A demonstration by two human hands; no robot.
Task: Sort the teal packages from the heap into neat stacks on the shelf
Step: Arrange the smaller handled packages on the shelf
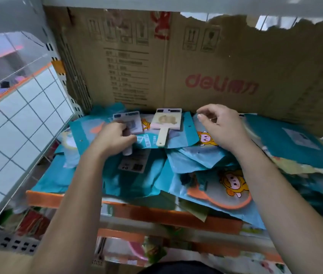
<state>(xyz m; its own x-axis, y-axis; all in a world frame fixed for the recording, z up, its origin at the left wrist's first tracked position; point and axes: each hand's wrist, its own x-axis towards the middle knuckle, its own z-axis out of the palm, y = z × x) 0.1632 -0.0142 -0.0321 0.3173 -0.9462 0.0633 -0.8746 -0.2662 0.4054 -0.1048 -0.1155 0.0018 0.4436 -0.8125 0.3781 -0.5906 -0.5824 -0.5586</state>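
The teal packages (134,184) lay in a loose heap across the shelf (43,198), overlapping at all angles, several slumping over its orange front edge on the right side. None of them was squared into a stack that I could see.

The person's left hand (115,136) was near the back left of the heap. Its fingers were curled round the handle of a small grey-labelled paddle (129,120), and the end of the handle poked out below the palm. Just beside it a cream paddle (166,123) lay flat on one of the teal packages with its handle pointing toward the person.

The right hand (221,125) hovered over the middle of the heap, near the back. Its fingers were loosely bent and its thumb and forefinger were apart, with nothing between them (I could not tell whether the lower fingers brushed the package beneath).

One package near the front (226,191) showed a cartoon figure in yellow and an orange-rimmed shape through its clear window. A big cardboard box (176,66) with red lettering stood behind the heap, its top edge torn. A white wire grid panel (18,119) closed off the left side.
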